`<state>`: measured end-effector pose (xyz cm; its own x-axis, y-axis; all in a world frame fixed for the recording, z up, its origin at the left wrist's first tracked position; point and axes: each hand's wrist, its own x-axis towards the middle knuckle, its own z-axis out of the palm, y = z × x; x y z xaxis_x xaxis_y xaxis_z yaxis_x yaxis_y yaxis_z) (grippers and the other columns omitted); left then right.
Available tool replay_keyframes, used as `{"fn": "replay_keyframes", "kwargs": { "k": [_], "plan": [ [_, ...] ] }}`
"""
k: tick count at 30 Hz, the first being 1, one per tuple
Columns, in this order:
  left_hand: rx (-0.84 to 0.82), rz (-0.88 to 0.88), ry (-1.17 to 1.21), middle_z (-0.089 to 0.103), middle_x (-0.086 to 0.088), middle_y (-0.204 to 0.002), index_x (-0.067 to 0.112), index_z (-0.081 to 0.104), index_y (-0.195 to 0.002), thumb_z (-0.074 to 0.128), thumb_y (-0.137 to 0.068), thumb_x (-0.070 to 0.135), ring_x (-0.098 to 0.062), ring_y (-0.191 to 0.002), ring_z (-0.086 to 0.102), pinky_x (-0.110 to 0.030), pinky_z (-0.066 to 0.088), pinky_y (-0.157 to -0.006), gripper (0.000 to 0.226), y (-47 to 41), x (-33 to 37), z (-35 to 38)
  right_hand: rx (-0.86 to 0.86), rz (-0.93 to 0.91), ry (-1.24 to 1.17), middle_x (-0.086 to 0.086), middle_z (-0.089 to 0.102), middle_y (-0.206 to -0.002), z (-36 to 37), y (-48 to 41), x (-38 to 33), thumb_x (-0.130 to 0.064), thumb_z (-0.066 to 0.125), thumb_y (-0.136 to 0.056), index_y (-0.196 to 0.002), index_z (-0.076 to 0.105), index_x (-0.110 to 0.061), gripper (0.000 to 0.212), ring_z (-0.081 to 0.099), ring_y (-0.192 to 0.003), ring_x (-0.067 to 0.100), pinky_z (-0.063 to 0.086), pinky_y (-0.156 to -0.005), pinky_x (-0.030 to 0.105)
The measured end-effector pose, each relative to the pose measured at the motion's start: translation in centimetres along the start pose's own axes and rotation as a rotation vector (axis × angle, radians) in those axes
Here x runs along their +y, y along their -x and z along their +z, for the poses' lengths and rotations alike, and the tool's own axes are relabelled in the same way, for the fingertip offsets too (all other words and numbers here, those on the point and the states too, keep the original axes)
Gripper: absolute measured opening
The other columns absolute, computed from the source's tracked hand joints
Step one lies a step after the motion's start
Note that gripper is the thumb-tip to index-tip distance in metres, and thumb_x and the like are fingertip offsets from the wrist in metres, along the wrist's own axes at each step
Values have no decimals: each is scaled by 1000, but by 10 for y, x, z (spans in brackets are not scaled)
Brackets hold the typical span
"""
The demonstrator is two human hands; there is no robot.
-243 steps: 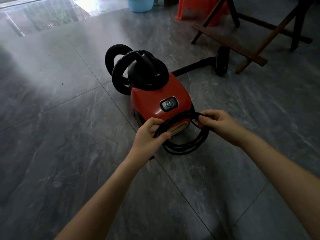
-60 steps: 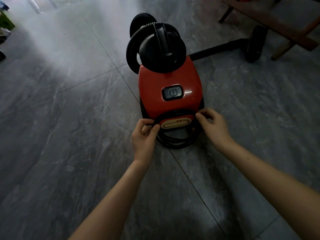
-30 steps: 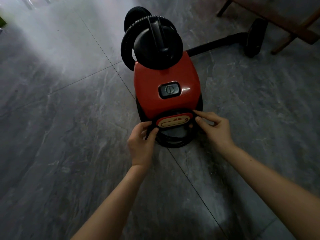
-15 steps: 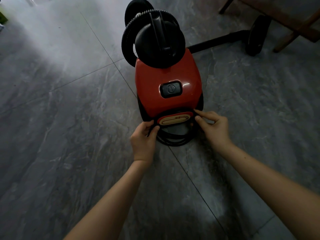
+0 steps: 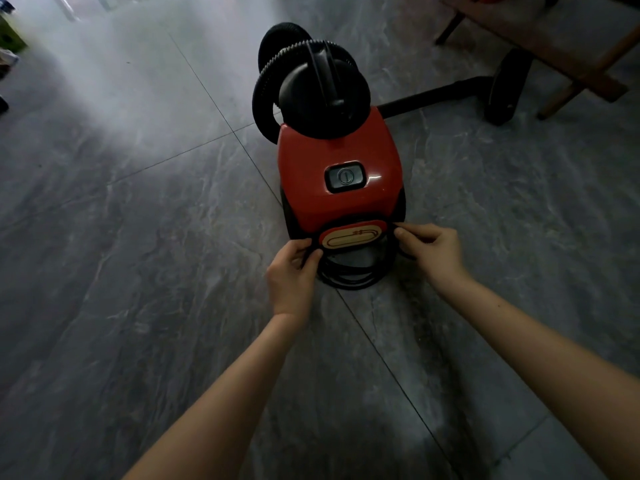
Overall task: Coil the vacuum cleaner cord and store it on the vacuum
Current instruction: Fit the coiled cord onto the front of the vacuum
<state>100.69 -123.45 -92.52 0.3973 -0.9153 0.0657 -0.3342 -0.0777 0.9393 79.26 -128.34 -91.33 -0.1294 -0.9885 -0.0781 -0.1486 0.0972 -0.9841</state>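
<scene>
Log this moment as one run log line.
phase: storing cord | left hand: pinches cord | right hand: pinches cord | cord: coiled, at near end of vacuum

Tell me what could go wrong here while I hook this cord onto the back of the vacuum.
1. The lower loops of the cord sag loose below the plate; they may slip off when the left hand and right hand let go.
2. Both hands pinch the cord right against the vacuum, so tightening it might nip your fingers.
</scene>
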Motion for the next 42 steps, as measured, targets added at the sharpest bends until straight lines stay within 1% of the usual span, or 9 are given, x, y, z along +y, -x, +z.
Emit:
{"fn": "replay_keyframes", "kwargs": {
  "k": [4, 7, 10, 19, 22, 25, 30, 34, 42],
  "plan": [
    [38, 146, -113, 67, 1, -99, 9, 71, -104, 73, -87, 12, -15, -91, 67, -28, 56, -83, 18, -1, -1, -4, -2, -120, 79, 17, 64, -108, -1, 7, -8, -3, 60, -91, -111, 67, -20, 27, 63, -81, -6, 48, -74, 8],
    [58, 209, -158, 66, -1, -100, 11, 71, -106, 74, -86, 14, -12, -90, 65, -22, 52, -82, 20, -2, 0, -8, 37, -235, 135, 12, 64, -99, 0, 8, -14, 2, 63, -87, -107, 71, -23, 33, 63, -91, 16, 53, -82, 22],
    [54, 228, -128, 65, 0, -99, 11, 71, -108, 74, -86, 12, -9, -86, 64, -15, 51, -80, 21, -5, 3, -9, 1, -317, 230, -3, 62, -90, 2, 7, -14, 3, 63, -86, -105, 72, -23, 33, 62, -89, 16, 53, -82, 30],
    [84, 221, -104, 63, 12, -95, 12, 72, -106, 71, -89, 13, -9, -82, 67, -17, 54, -77, 17, -3, 2, -1, 36, -270, 168, -12, 60, -89, 9, 9, -3, -2, 68, -86, -108, 69, -27, 33, 61, -84, 3, 51, -80, 19],
    [78, 218, -107, 61, 17, -93, 11, 72, -107, 71, -89, 12, -2, -82, 65, -13, 52, -76, 18, -3, 3, -1, 28, -251, 133, -11, 60, -89, 10, 8, -3, -1, 67, -85, -107, 69, -26, 33, 63, -86, 8, 53, -81, 25],
    [55, 226, -110, 64, 7, -97, 9, 72, -107, 71, -88, 10, -3, -83, 64, -17, 54, -78, 18, -4, 3, -3, 16, -238, 117, -8, 61, -91, 10, 9, -4, -1, 66, -86, -105, 70, -27, 33, 65, -89, 17, 55, -84, 33],
    [20, 245, -130, 65, -1, -101, 9, 71, -107, 72, -87, 11, -15, -86, 68, -24, 56, -80, 20, -5, 7, -7, -8, -249, 149, -10, 59, -93, 5, 10, -12, -9, 67, -88, -105, 69, -29, 26, 62, -89, 10, 55, -84, 32],
    [8, 297, -156, 64, 0, -102, 10, 71, -107, 73, -87, 12, -14, -90, 67, -21, 55, -81, 20, -7, 12, -8, -26, -369, 254, -18, 56, -91, 5, 8, -15, -12, 68, -88, -111, 69, -28, 27, 58, -88, 9, 49, -82, 22],
    [-1, 258, -117, 63, 3, -100, 9, 71, -105, 73, -87, 9, -8, -86, 66, -11, 51, -78, 18, -8, 12, -6, -28, -380, 295, -19, 56, -93, 8, 4, -10, -15, 67, -88, -109, 68, -34, 28, 58, -95, 16, 45, -78, 21]
  ]
}}
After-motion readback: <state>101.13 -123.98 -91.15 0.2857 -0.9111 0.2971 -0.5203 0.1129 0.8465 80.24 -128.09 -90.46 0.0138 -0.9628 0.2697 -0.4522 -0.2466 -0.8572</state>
